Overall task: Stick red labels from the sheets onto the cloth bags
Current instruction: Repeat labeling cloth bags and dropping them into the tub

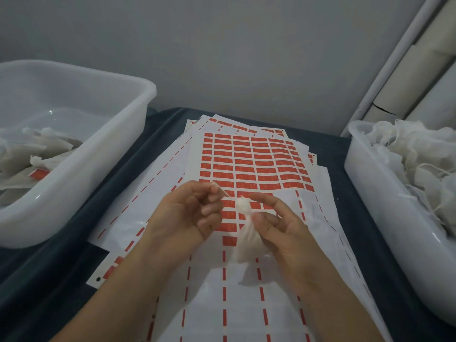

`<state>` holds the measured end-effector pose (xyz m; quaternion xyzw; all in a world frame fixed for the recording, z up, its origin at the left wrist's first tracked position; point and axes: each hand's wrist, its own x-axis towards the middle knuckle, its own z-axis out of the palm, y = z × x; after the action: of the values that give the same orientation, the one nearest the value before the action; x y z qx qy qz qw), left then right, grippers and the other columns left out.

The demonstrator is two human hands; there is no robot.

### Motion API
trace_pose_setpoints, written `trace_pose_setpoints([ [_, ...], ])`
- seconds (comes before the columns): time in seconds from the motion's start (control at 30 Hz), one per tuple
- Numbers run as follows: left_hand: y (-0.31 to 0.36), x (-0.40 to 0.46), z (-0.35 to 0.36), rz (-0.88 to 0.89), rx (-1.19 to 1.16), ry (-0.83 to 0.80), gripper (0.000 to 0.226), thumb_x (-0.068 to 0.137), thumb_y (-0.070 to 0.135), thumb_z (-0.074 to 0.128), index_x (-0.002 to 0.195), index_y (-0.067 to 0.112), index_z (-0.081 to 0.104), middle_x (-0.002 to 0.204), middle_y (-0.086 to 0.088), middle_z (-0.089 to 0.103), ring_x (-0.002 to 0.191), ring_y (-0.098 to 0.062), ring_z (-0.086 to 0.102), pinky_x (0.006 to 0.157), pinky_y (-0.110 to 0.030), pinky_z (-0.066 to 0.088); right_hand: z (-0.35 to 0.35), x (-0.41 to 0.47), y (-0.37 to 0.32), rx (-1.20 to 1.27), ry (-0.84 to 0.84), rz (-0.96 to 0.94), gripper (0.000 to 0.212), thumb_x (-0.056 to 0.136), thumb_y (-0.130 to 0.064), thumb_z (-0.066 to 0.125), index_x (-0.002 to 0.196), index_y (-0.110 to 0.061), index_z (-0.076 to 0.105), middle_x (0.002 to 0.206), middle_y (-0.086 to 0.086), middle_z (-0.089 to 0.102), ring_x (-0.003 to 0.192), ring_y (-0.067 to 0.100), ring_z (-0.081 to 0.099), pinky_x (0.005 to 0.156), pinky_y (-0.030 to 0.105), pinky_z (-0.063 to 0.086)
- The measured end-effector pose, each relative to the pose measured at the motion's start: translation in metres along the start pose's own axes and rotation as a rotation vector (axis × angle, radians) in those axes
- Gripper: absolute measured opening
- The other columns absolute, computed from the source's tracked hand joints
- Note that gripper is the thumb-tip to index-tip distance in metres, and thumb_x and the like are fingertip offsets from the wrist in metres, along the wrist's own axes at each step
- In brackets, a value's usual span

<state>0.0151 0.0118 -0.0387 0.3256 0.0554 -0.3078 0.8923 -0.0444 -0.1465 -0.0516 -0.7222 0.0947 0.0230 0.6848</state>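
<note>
Dark blue cloth-covered worktop [128, 166] carries everything. Large translucent white plastic tub [81, 114] sits at its left edge, holding flat cloth bags, at least one with a red label showing. Second white plastic tub [365, 193] at the right edge, heaped with loose, crumpled white cloth bags [414, 154], apparently the unlabelled stock. Between the tubs, a fanned stack of white label sheets [246, 164] runs from the near edge toward the far edge; the top sheet keeps its rows of small red rectangular labels [259, 156] on the far half, while the near half is stripped to bare backing with red dashes. Over the middle of the stack I hold one small white drawstring cloth bag [246, 245], long axis roughly upright, gathered neck toward the far edge, body hanging toward me. My right hand [283, 233] pinches the bag just under the bunched neck. My left hand [190, 213] is curled, fingertips pinching the thin drawstring, which runs taut from the neck up and to the left. Judgement: I am cinching the neck; no label on this bag that I can see. The nearest remaining labels lie directly beyond and under both hands, slightly closer to my left, which would have to drop the string first to peel one.
</note>
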Motion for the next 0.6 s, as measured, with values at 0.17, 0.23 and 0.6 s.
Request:
trace_pose_setpoints([
  [0.17, 0.003, 0.000, -0.002, 0.082, -0.032, -0.011, 0.007, 0.051, 0.012, 0.069, 0.057, 0.009, 0.069, 0.054, -0.001, 0.049, 0.042, -0.008, 0.037, 0.037, -0.013, 0.035, 0.004, 0.002, -0.001, -0.050, -0.051, -0.009, 0.041, 0.067, -0.041, 0.058, 0.108, -0.041, 0.055, 0.079, -0.042, 0.059, 0.077, -0.021, 0.054, 0.055, 0.003, 0.045],
  [0.23, 0.002, 0.001, -0.002, 0.098, 0.022, -0.018, 0.010, 0.056, 0.014, 0.068, 0.065, 0.009, 0.066, 0.055, -0.002, 0.050, 0.042, -0.008, 0.038, 0.038, -0.014, 0.036, 0.003, 0.000, -0.002, -0.102, -0.077, -0.047, 0.036, 0.069, -0.043, 0.055, 0.104, -0.043, 0.055, 0.080, -0.045, 0.057, 0.076, -0.026, 0.050, 0.054, 0.001, 0.043],
  [0.6, -0.001, 0.004, -0.006, 0.271, 0.993, 0.333, 0.021, 0.080, 0.042, 0.058, 0.094, 0.030, 0.067, 0.103, 0.010, 0.066, 0.089, -0.009, 0.059, 0.081, -0.026, 0.048, -0.007, 0.002, 0.001, -0.064, 0.034, -0.123, 0.024, 0.078, -0.043, 0.045, 0.087, -0.024, 0.058, 0.078, -0.031, 0.066, 0.078, -0.013, 0.061, 0.056, 0.003, 0.046],
])
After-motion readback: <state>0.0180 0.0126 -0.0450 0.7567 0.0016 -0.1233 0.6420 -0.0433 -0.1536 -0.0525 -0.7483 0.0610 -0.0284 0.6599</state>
